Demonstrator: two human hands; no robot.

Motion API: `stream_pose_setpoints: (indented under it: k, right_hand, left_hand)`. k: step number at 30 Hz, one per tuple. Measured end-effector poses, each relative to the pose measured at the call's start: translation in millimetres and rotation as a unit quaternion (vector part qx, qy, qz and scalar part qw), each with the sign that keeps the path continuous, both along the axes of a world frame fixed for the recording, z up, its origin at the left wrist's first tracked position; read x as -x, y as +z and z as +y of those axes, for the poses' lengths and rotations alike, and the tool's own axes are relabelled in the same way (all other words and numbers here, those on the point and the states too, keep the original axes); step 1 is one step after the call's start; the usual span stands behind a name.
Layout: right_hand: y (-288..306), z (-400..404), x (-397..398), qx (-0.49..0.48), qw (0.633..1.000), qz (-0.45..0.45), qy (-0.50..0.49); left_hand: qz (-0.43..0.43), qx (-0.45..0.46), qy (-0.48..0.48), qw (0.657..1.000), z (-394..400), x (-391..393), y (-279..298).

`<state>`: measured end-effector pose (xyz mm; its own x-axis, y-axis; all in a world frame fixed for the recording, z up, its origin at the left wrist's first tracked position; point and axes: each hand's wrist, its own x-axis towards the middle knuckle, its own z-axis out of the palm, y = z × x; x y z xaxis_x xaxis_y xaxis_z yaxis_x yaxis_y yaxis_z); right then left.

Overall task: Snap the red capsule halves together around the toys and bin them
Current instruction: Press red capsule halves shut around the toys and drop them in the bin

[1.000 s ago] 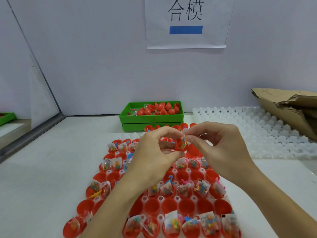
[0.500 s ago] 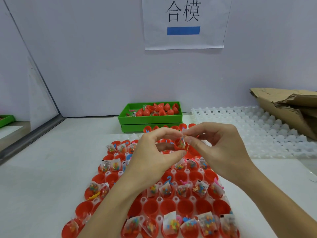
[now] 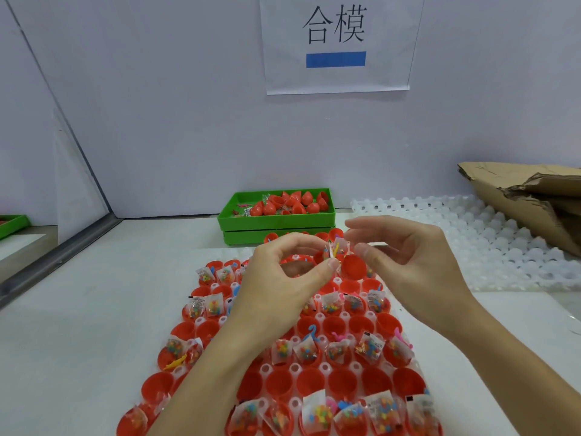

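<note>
The left hand [image 3: 283,284] pinches a toy bag [image 3: 334,250] over a red half [image 3: 352,265], above the tray's [image 3: 317,369] 12 o'clock end. The right hand [image 3: 408,265] is loose, holding nothing. The bin [image 3: 276,220] sits at 12 o'clock.

wall sign [image 3: 339,45], printed "合模"
</note>
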<state>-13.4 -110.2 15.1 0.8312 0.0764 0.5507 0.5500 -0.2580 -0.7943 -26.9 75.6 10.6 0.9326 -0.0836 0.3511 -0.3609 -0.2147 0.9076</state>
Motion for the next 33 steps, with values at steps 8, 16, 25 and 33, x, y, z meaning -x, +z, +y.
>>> stream_pose_setpoints:
  k: [8,16,25,33]
  right_hand:
    - [7,-17,-1,0.065,0.971,0.191,0.131]
    - [8,-15,-1,-0.001,0.985,0.148,0.093]
    - [11,-16,-1,-0.037,0.988,0.132,0.077]
    - [13,-14,2,-0.046,0.987,0.123,0.095]
  left_hand:
    - [-0.003,0.001,0.016,1.000,2,-1,0]
    - [-0.024,0.015,-0.001,1.000,2,1,3]
    - [-0.038,0.068,-0.023,0.997,2,0,4]
    - [-0.049,0.032,-0.001,0.998,0,2,4]
